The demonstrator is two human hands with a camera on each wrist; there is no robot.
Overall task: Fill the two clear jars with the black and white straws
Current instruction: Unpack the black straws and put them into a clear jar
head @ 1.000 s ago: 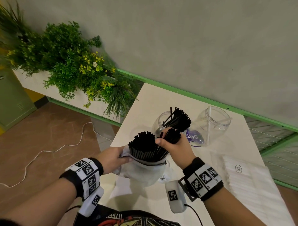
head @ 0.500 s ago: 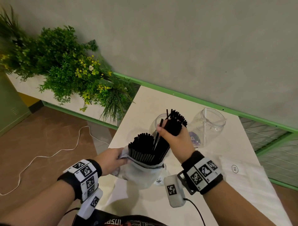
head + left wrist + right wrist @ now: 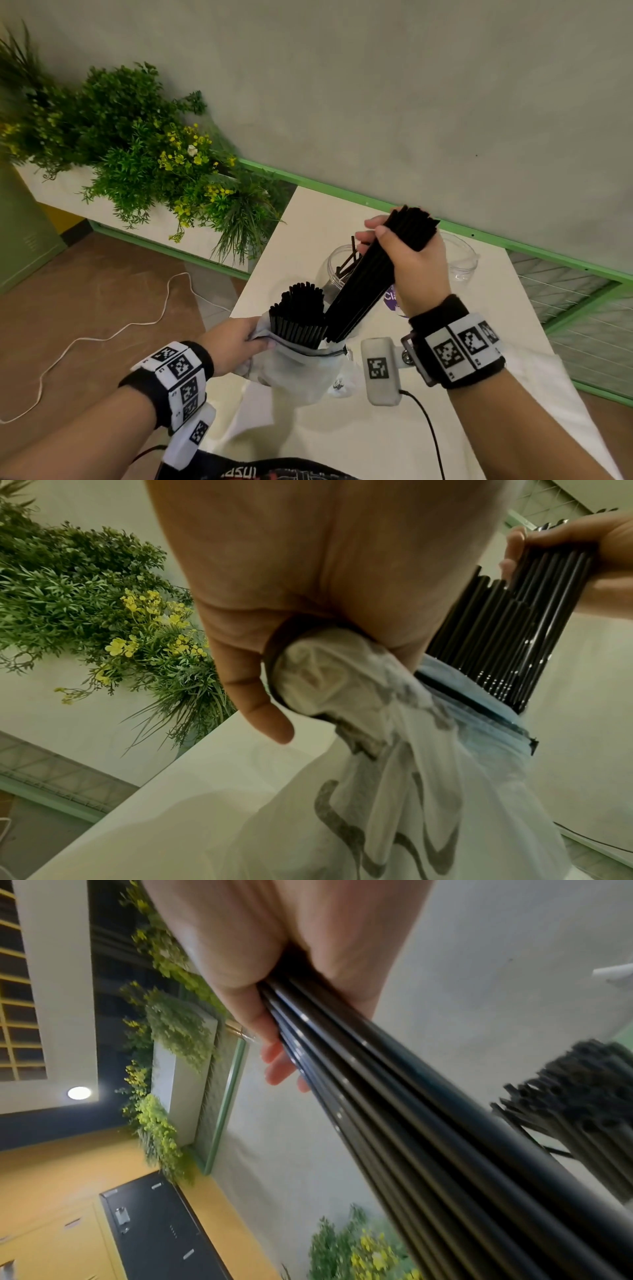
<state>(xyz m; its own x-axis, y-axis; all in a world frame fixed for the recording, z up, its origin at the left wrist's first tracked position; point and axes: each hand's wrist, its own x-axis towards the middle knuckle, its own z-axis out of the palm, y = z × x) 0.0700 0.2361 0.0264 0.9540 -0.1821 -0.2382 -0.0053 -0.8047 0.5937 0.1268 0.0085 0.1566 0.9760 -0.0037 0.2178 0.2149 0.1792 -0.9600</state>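
Head view: a bundle of black straws (image 3: pixel 368 281) is being gripped by the right hand (image 3: pixel 416 263), while the bag (image 3: pixel 301 370) is being clutched by the left hand (image 3: pixel 236 342).

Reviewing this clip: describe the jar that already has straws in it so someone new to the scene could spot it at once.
On the white table against the grey wall, two clear jars stand beyond the plastic bag. The one meant is the left jar, nearer the planter, just behind the bundle of black straws in the right hand. Unlike its neighbour, the right jar, it holds a few loose black straws.
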